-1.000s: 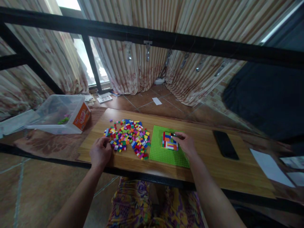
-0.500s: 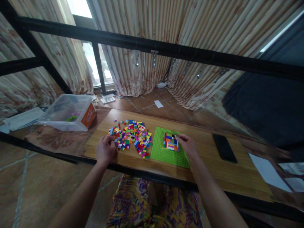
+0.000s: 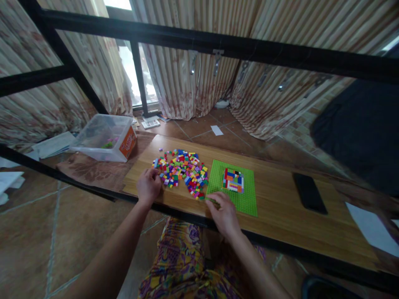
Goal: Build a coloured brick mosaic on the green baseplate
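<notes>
My left hand [image 3: 149,185] rests at the near left edge of a pile of small coloured toy bricks [image 3: 182,169], its fingers curled closed. Whatever they may hold is hidden. My right hand [image 3: 222,211] hovers by the near left corner of a green baseplate [image 3: 249,195], thumb and forefinger apart and pointing at the pile's near right end. No brick shows between them. On the baseplate sits a low, roughly square build of bricks [image 3: 233,180], with red, white, blue, orange and black pieces.
A wooden tabletop [image 3: 271,199] carries all this, with a black phone [image 3: 309,193] toward its right end. Beyond the left end stands a clear plastic box [image 3: 104,137] with an orange label. A black metal bar [image 3: 174,37] crosses ahead, before striped curtains [image 3: 193,91].
My right hand has left the brick build and moved left and nearer to me, to the pile's near edge. The whole view has shifted; my left hand stays beside the pile.
</notes>
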### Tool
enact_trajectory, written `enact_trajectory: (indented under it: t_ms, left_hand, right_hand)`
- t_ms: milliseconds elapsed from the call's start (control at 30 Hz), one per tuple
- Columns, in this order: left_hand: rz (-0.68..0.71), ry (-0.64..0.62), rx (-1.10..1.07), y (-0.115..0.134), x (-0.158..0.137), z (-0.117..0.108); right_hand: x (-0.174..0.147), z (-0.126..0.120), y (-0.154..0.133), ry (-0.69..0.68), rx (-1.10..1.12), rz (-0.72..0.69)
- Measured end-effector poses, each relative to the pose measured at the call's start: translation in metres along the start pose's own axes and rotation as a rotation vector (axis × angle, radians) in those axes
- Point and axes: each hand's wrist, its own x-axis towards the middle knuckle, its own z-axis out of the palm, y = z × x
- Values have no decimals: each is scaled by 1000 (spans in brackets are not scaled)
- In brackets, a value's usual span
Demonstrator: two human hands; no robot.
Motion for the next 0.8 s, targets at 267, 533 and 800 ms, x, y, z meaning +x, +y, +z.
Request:
enact_trajectory:
  t_ms: [267,533,800]
  left_hand:
    - [10,22,-9,-2,-1,2]
    - [-13,-4,-1,0,0,0]
    - [7,-1,10,-3,0,1]
  right_hand:
    - [3,27,-9,-7,-236,-129]
    - [5,29,-10,49,-134,-86]
    - [31,-37,40,371,-26,85]
